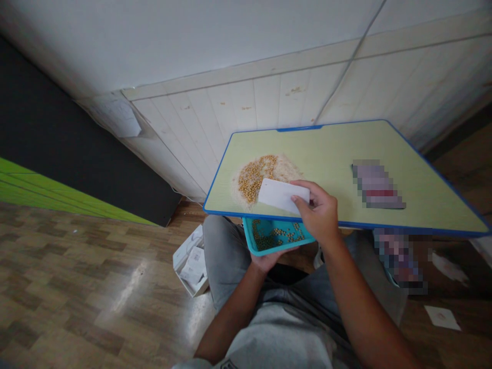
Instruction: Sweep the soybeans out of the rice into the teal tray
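Note:
My right hand (319,207) pinches a flat white card (280,195) between thumb and fingers, held over the table's near edge. The card's far left corner reaches the pile of golden beads (251,179), which lies on the tabletop amid pale, powdery grains (288,166). Below that edge, my left hand (269,260) supports a turquoise plastic tray (251,241) from underneath; most of its fingers are hidden by the tray. More beads (279,236) are scattered inside the tray, and its far rim lies under the table edge.
The yellow-green table (330,148) has a blue rim and stands against a panelled wall (230,110). A blurred-out flat object (378,184) lies on its right side. An open white box (192,264) holding papers sits on the wooden floor (96,287). A dark cabinet (77,138) stands left.

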`<action>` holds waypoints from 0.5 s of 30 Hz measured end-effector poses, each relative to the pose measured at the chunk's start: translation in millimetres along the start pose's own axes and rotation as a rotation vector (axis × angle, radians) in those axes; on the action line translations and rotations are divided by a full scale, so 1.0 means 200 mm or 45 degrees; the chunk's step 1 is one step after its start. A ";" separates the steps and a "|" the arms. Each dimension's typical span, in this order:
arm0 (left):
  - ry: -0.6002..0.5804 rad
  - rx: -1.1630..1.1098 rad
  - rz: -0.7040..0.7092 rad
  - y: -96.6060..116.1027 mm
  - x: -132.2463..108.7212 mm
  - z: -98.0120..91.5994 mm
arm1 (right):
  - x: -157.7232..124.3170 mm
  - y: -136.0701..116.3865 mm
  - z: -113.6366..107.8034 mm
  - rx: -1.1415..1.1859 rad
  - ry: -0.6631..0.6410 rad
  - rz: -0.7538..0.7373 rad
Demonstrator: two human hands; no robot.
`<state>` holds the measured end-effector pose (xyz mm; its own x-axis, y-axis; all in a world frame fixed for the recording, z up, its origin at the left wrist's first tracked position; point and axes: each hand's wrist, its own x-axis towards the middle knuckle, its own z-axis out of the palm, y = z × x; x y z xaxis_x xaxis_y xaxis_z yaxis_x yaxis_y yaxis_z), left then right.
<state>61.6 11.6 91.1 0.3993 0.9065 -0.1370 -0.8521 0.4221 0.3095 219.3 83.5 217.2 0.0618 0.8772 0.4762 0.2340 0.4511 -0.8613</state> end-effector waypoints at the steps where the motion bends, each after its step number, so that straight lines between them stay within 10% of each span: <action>1: -0.001 -0.006 0.000 0.00 0.00 -0.01 | 0.00 0.00 0.00 -0.023 0.018 -0.005; 15: 0.040 0.009 -0.010 -0.01 0.01 -0.02 | 0.06 0.03 0.03 -0.230 0.184 -0.081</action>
<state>62.3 12.9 86.0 0.3951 0.9030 -0.1687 -0.8466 0.4292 0.3148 216.1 98.4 216.3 0.1763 0.8093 0.5603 0.4107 0.4569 -0.7891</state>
